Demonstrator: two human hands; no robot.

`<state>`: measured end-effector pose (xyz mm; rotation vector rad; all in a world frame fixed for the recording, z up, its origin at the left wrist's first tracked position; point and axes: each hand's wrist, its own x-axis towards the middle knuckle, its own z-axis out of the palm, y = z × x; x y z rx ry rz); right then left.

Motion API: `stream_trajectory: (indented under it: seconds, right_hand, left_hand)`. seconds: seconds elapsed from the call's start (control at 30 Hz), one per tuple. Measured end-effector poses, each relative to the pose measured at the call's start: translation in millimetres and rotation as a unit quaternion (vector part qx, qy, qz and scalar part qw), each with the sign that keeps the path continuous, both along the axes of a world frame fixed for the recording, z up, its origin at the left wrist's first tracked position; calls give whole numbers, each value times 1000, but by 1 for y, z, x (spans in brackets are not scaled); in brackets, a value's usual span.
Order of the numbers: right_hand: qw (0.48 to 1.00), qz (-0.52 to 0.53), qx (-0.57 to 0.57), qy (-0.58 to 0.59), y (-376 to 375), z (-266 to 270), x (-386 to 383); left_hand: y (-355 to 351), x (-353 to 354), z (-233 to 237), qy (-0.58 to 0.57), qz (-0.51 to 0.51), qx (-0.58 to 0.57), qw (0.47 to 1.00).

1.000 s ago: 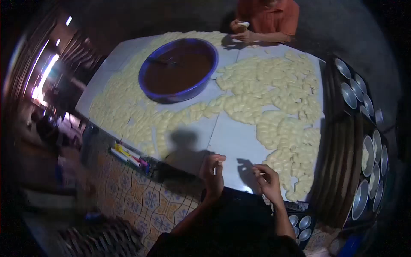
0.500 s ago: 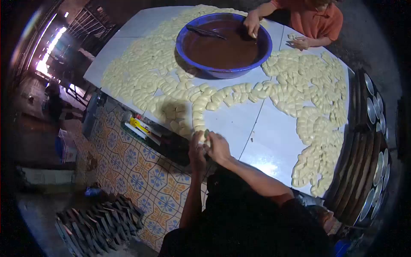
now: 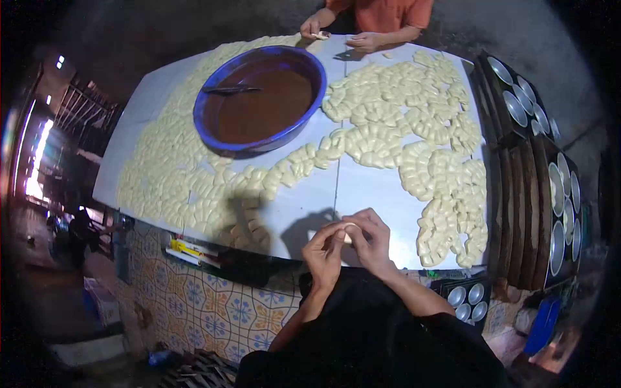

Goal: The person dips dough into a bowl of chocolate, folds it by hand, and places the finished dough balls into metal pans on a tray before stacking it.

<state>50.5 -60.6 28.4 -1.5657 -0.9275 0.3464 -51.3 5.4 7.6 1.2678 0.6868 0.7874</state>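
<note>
Near the front edge of the table, my left hand (image 3: 323,257) and my right hand (image 3: 370,242) meet with bent fingers. A small pale piece of dough (image 3: 350,233) is pinched between their fingertips, partly hidden by them. Many more dough pieces (image 3: 381,139) lie close together on the white table. Beyond my hands stands a blue basin (image 3: 202,129) of smooth brown filling (image 3: 265,110). A dark utensil (image 3: 231,88) lies across the basin's left side.
Across the table, a person in an orange shirt (image 3: 391,14) holds a dough piece with brown on it (image 3: 320,35). Dark trays of round metal moulds (image 3: 557,184) are stacked at the right. A yellow item (image 3: 184,246) sits below the table's left front edge.
The view has turned. My hands have left the dough row at the front edge and now hold a piece farther right. The other person's hand has come out of the basin.
</note>
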Motion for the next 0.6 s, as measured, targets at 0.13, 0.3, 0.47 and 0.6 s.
stream_trajectory:
  seconds: [0.13,0.3,0.47,0.6]
  right_hand:
    - [998,8,25,56,0,13,24]
    - [998,38,-27,51,-1,-2,50]
    - [976,210,50,-30,16,18,67]
    - [964,229,25,133,32,-15,69]
  left_hand:
    - [0,25,18,-50,31,-31,998]
    - [8,37,-6,-25,9,-30,999]
    - [14,38,-18,-96,-83,-217,968]
    - [21,50,-8,-369,-155,-526,751]
